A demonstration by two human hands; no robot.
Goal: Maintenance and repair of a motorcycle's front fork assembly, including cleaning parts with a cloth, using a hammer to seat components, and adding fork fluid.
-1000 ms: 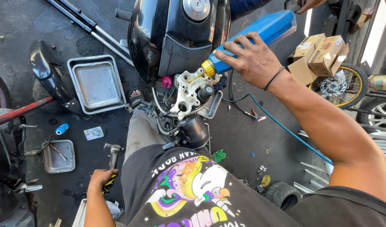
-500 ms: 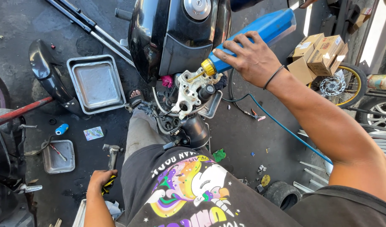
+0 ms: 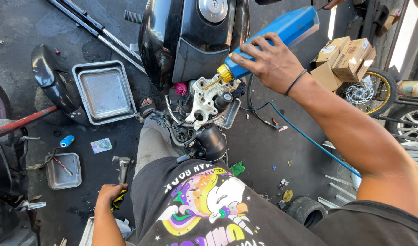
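Right hand (image 3: pixel 270 61): closed around a blue bottle (image 3: pixel 277 41), tilted down, its yellow spout (image 3: pixel 225 73) held at the engine casing (image 3: pixel 206 98).
Left hand (image 3: pixel 109 193): wrapped on a yellow-handled tool (image 3: pixel 119 198) near the hammer (image 3: pixel 123 165).
Risk: oil could be spilled beside the opening if the spout is let drift.

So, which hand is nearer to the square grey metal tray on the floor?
The left hand. It rests low on the floor, below the square grey metal tray. The right hand is farther away to the right, gripping the blue bottle.
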